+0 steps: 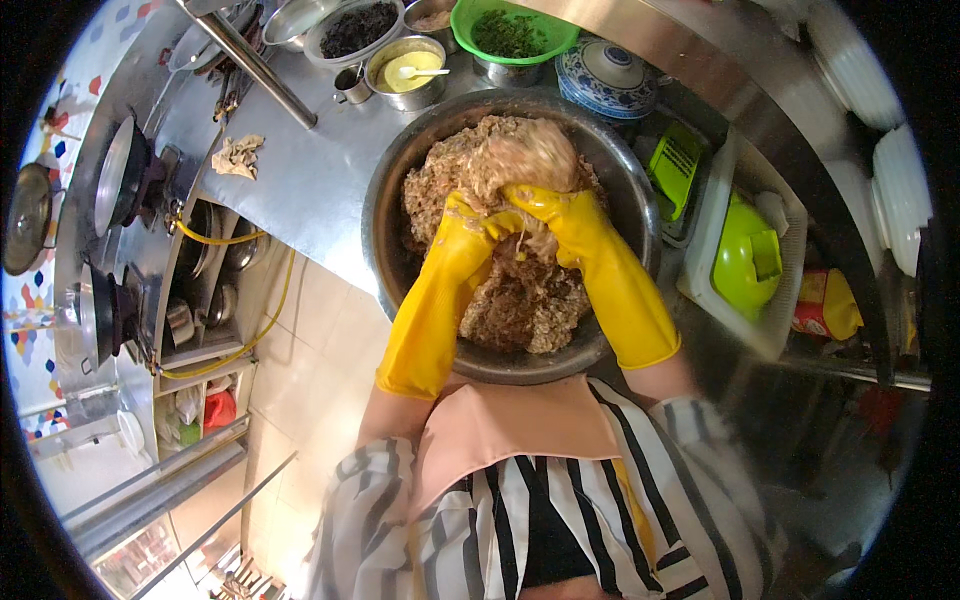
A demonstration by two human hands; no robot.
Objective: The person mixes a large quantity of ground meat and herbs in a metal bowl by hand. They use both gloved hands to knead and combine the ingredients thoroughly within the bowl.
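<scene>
A wide stainless steel bowl stands in front of me, holding a large mass of brownish minced mixture that looks like ground meat. Both my hands wear long yellow rubber gloves smeared with it. My left hand and my right hand are close together over the middle of the bowl, fingers curled into the mixture. A paler clump, blurred by motion, bulges up on their far side. Strands of mixture hang between the two gloves. The fingertips are partly hidden in the mass.
Beyond the bowl are a steel pot of yellow paste with a white spoon, a tub of dark food, a green basin of chopped greens and a blue-white lidded tureen. A green grater and a plastic basket stand right.
</scene>
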